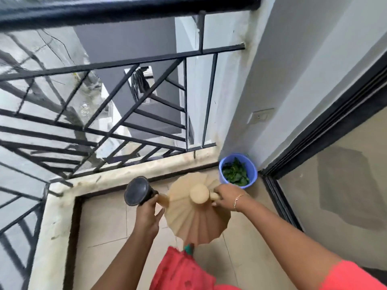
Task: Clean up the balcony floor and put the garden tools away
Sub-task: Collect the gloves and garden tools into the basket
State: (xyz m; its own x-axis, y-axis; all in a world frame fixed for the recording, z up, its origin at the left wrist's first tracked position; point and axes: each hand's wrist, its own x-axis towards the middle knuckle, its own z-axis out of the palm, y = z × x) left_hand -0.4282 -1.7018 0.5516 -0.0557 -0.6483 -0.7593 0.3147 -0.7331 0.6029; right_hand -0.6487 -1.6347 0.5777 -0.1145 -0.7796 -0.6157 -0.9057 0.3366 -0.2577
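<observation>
My left hand [146, 214] grips the watering can [194, 222] by its spout [163, 200], my right hand [225, 198] by its handle [214, 195]; I think putting it away comes next.

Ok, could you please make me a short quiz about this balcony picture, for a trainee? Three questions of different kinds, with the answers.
1. True or false: the blue bucket holds green leaves.
2. Multiple choice: the left hand grips the watering can at: A) its spout, just behind the black sprinkler head; B) its round top cap; C) its base.
3. Short answer: how many hands hold the watering can?

Key
1. True.
2. A.
3. Two: the left hand on the spout and the right hand on the opposite side.
</observation>
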